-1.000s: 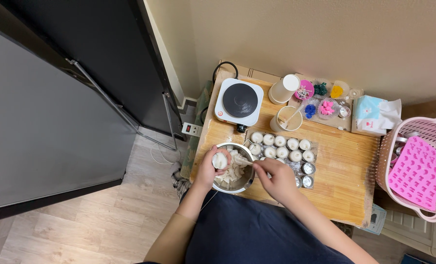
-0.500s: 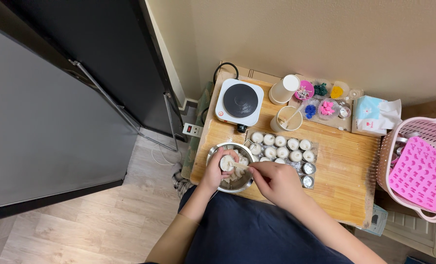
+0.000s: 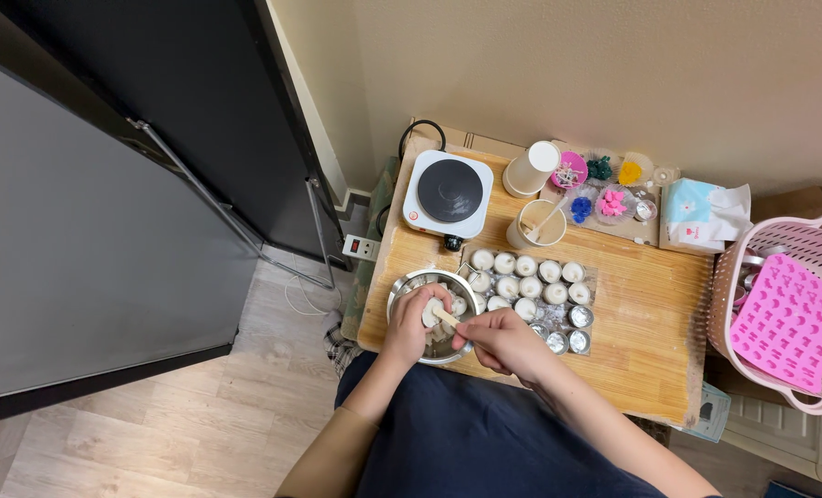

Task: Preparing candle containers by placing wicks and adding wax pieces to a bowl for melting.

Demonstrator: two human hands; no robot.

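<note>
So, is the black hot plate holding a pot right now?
No, the hot plate has a bare black top; the metal bowl sits on the wooden table.

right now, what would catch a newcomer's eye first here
Both hands meet over a steel bowl at the table's near left edge: the left hand holds a small white cup, the right hand a wooden stick. Beside it sit rows of white-filled cups, and far right a pink mould lies in a pink basket.
</note>
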